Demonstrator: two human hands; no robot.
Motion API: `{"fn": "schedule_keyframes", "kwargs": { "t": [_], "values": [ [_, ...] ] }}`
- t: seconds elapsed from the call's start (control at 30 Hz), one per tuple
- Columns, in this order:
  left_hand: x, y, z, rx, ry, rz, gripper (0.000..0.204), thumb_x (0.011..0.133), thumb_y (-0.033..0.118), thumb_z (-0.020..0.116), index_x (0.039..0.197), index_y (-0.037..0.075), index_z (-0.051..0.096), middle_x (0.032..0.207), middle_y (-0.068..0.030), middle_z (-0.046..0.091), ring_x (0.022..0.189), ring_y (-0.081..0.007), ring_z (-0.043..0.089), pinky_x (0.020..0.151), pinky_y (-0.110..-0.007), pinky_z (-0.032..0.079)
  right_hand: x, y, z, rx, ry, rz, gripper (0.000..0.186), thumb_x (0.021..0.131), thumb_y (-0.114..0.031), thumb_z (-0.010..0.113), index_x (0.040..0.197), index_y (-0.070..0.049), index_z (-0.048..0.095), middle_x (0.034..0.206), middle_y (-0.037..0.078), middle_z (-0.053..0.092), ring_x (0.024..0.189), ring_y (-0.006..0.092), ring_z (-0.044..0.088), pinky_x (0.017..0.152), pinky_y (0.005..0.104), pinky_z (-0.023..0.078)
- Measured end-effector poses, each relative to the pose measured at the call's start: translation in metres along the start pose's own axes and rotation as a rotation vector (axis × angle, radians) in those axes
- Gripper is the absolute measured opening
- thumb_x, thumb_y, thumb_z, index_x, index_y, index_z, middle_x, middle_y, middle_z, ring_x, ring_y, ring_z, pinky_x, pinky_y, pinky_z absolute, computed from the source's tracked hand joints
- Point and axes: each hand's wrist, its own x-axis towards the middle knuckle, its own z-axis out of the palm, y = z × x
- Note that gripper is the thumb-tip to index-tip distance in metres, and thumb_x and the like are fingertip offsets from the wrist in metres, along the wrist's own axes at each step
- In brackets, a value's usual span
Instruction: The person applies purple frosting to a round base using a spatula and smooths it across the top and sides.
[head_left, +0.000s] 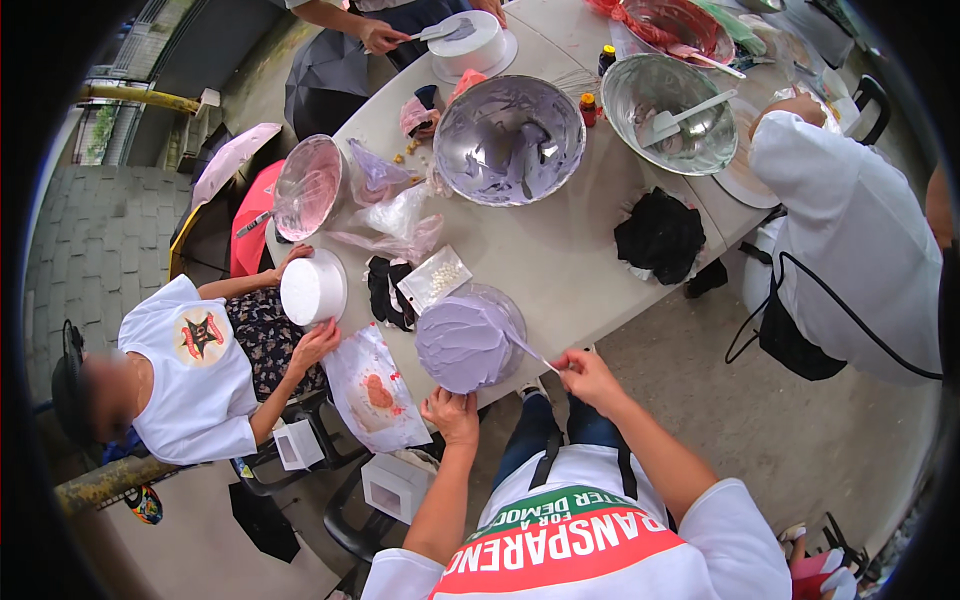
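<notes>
A round cake (462, 342) covered in wavy lilac frosting sits at the table's front edge. My right hand (584, 375) is closed on the handle of a thin spatula (532, 352), whose blade lies along the cake's right side. At the front of the cake, my left hand (450, 414) grips the edge of its base, partly hidden. Left of the cake lie a stained white paper sheet (360, 395), a packet of white beads (434, 276) and black cloth (388, 290).
Bowls with frosting (508, 140) (670, 110) (305, 190) stand on the table (580, 260), with piping bags (390, 215) and a black cloth (658, 232). A co-worker (190, 370) at left holds a white cake form (312, 285); others work at the back (380, 35) and right (840, 250).
</notes>
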Motion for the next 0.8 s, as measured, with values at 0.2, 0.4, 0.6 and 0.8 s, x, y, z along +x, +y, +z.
{"fn": "schedule_keyframes", "kwargs": {
  "t": [0.2,0.4,0.6,0.8],
  "values": [
    [-0.002,0.01,0.002,-0.028,0.063,-0.021,0.017,0.074,0.02,0.076,0.09,0.016,0.073,0.096,-0.0037,0.067,0.107,-0.0286,0.059,0.098,-0.058,0.032,0.005,-0.009,-0.004,0.088,0.158,-0.1,0.019,0.087,0.002,0.056,0.101,-0.003,0.068,0.068,-0.002,0.056,0.058,0.0048,0.045,0.051,0.0249,0.034],
    [-0.002,0.036,0.005,-0.016,0.085,-0.108,0.012,0.075,0.023,0.077,0.084,0.016,0.075,0.093,-0.0022,0.068,0.106,-0.0271,0.06,0.096,-0.054,0.034,0.016,0.013,0.031,0.105,0.157,-0.057,0.018,0.087,0.0,0.056,0.102,-0.002,0.067,0.067,-0.001,0.056,0.058,0.0053,0.047,0.052,0.0251,0.035],
    [-0.005,0.043,0.011,-0.102,0.135,-0.195,0.012,0.074,0.025,0.079,0.081,0.014,0.077,0.093,-0.0006,0.07,0.1,-0.0265,0.06,0.096,-0.05,0.034,-0.027,0.005,0.026,0.215,0.188,0.007,0.019,0.089,-0.001,0.058,0.106,-0.004,0.066,0.069,0.0,0.057,0.054,0.0053,0.048,0.044,0.0231,0.034],
    [-0.002,0.045,0.006,-0.076,0.096,-0.085,0.012,0.076,0.023,0.077,0.084,0.014,0.077,0.097,0.0009,0.07,0.103,-0.026,0.059,0.097,-0.05,0.034,0.023,-0.01,0.036,0.16,0.159,-0.026,0.021,0.086,-0.002,0.056,0.104,0.0,0.066,0.073,0.003,0.062,0.062,0.0069,0.049,0.055,0.0251,0.038]
  ]
}}
